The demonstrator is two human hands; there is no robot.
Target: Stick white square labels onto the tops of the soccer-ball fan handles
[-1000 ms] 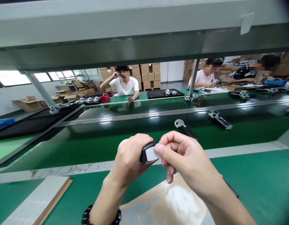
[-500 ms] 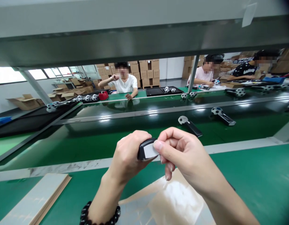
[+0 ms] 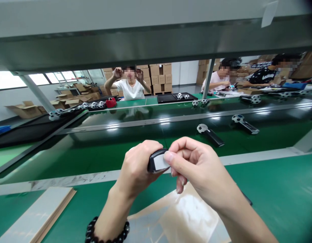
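– When looking out beneath a broad grey beam (image 3: 125, 45): starting where?

– Across the width, a green conveyor belt (image 3: 70, 160); nearer, a green worktop (image 3: 277, 189), bearing stacked flat boards (image 3: 42, 211) at left and a glossy sheet (image 3: 191, 216) in the middle.

– And people?

– Beyond the belt, a co-worker in white (image 3: 132, 90), two more at right.

– Hands?

– Left hand (image 3: 138, 165): closed round a black-cased piece (image 3: 152, 165), raised above the worktop. Right hand (image 3: 193, 160): thumb and forefinger pinching at its end.

– Smaller still?

– On the belt, beyond the hands, two ball-topped handles (image 3: 214, 137); on the piece's end, a pale patch (image 3: 160, 163), one edge under the right thumb.
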